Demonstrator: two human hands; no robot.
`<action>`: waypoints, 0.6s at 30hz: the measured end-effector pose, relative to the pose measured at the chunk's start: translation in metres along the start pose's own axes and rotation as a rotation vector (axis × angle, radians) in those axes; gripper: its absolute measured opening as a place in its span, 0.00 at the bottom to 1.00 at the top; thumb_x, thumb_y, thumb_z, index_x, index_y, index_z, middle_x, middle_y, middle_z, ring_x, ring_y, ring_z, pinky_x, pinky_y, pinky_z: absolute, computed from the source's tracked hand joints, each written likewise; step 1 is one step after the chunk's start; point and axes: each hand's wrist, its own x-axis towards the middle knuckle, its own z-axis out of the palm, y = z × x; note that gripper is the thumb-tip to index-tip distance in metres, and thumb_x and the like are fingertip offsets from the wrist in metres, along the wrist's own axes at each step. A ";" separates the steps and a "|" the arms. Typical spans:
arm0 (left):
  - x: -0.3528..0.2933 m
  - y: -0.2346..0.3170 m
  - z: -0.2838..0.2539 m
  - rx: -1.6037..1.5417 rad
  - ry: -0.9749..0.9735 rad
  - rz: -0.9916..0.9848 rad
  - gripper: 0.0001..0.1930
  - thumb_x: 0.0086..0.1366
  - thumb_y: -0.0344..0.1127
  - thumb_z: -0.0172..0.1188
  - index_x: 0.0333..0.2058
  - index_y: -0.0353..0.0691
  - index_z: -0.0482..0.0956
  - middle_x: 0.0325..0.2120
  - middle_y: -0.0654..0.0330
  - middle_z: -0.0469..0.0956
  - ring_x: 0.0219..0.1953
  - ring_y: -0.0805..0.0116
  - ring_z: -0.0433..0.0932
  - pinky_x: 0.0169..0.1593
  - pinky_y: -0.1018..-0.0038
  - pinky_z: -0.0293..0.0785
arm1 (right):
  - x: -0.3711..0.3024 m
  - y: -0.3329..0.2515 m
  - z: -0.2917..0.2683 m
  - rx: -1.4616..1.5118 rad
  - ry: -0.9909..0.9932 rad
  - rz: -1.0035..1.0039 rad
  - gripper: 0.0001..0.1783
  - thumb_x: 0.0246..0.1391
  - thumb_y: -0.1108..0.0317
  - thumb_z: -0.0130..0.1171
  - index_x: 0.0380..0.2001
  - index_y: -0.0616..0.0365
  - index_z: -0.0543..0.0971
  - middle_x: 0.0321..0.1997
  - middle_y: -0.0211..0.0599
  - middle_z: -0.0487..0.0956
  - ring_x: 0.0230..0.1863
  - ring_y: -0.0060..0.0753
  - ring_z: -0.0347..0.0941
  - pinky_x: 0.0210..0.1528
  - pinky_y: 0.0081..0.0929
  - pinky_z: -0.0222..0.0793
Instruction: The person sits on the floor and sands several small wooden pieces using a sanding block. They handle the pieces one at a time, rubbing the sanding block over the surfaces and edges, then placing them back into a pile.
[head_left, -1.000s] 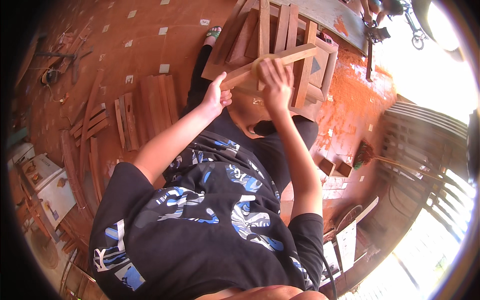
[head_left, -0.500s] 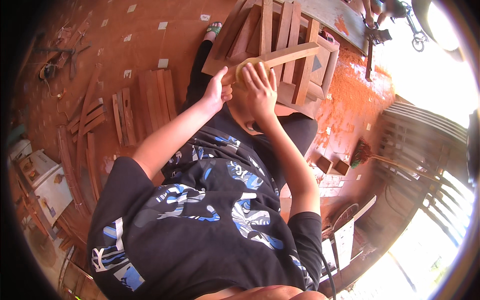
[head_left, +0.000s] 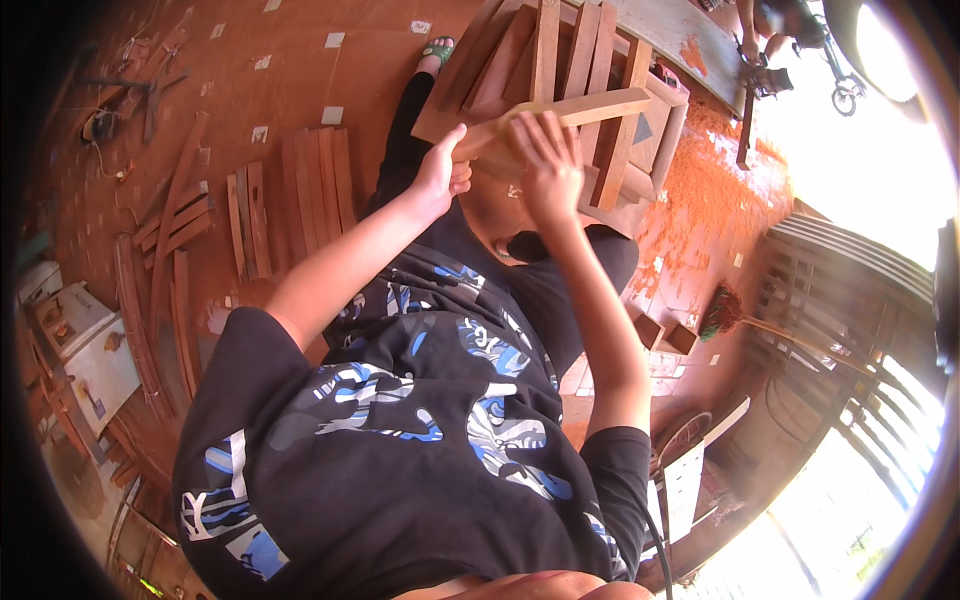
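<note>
Left hand: grasping wooden strip by its lower end | right hand: fingers blurred over strip, grip cannot be told | strip: 12 o'clock in view, pointing toward 2 o'clock

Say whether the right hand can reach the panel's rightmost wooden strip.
Likely yes: the wooden strip lies bare at its near end beside the right hand; the held wooden bar crosses it farther up.

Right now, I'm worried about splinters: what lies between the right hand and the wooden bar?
In the head view, a blurred yellowish pad lies between right hand and wooden bar.
</note>
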 end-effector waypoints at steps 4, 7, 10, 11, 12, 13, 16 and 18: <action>0.004 -0.002 -0.007 -0.077 -0.039 -0.035 0.22 0.73 0.57 0.56 0.26 0.47 0.70 0.09 0.74 0.48 0.11 0.79 0.48 0.19 0.77 0.47 | -0.008 -0.037 0.009 0.062 -0.009 -0.032 0.27 0.52 0.72 0.57 0.57 0.45 0.81 0.66 0.27 0.78 0.69 0.39 0.71 0.73 0.52 0.61; 0.002 -0.001 -0.005 -0.009 0.003 -0.067 0.22 0.72 0.58 0.56 0.26 0.49 0.68 0.09 0.74 0.48 0.11 0.79 0.48 0.19 0.77 0.47 | 0.000 0.008 0.006 0.012 0.005 -0.032 0.27 0.53 0.70 0.57 0.58 0.46 0.80 0.65 0.27 0.77 0.70 0.39 0.69 0.74 0.53 0.58; 0.000 0.001 -0.005 0.005 -0.002 -0.007 0.21 0.72 0.57 0.58 0.28 0.50 0.66 0.10 0.75 0.48 0.11 0.79 0.48 0.19 0.77 0.46 | 0.014 0.070 -0.004 -0.118 0.060 0.171 0.26 0.52 0.77 0.56 0.55 0.47 0.82 0.63 0.28 0.79 0.68 0.42 0.71 0.72 0.53 0.60; 0.000 0.000 -0.003 0.007 -0.006 0.012 0.21 0.71 0.57 0.58 0.28 0.50 0.66 0.10 0.75 0.47 0.11 0.80 0.48 0.19 0.78 0.46 | 0.013 0.087 -0.005 -0.178 0.091 0.236 0.26 0.52 0.79 0.55 0.54 0.48 0.82 0.63 0.28 0.80 0.68 0.44 0.71 0.72 0.54 0.60; 0.000 0.000 -0.002 0.003 0.000 0.013 0.21 0.71 0.57 0.58 0.28 0.50 0.66 0.10 0.75 0.47 0.11 0.80 0.48 0.19 0.78 0.46 | 0.015 0.093 -0.004 -0.112 0.137 0.344 0.25 0.53 0.81 0.53 0.52 0.48 0.83 0.61 0.28 0.81 0.67 0.46 0.72 0.71 0.55 0.62; 0.000 0.000 -0.002 -0.002 0.006 0.014 0.21 0.71 0.57 0.59 0.29 0.50 0.66 0.10 0.75 0.47 0.11 0.80 0.48 0.19 0.78 0.46 | 0.014 0.094 -0.002 -0.114 0.170 0.336 0.26 0.53 0.82 0.52 0.53 0.47 0.83 0.61 0.29 0.81 0.67 0.48 0.73 0.70 0.57 0.62; -0.003 0.000 0.003 0.006 0.014 0.041 0.20 0.72 0.56 0.58 0.28 0.50 0.66 0.10 0.75 0.47 0.11 0.80 0.48 0.19 0.77 0.46 | 0.002 0.061 0.012 -0.141 0.140 0.281 0.29 0.51 0.82 0.54 0.55 0.46 0.82 0.63 0.30 0.80 0.69 0.50 0.71 0.72 0.59 0.59; -0.003 0.000 0.002 0.005 0.042 0.054 0.21 0.72 0.56 0.58 0.27 0.50 0.65 0.10 0.75 0.47 0.11 0.80 0.48 0.19 0.77 0.46 | -0.002 0.014 0.014 -0.058 0.111 0.195 0.29 0.50 0.81 0.54 0.55 0.46 0.84 0.63 0.30 0.80 0.68 0.48 0.72 0.73 0.55 0.60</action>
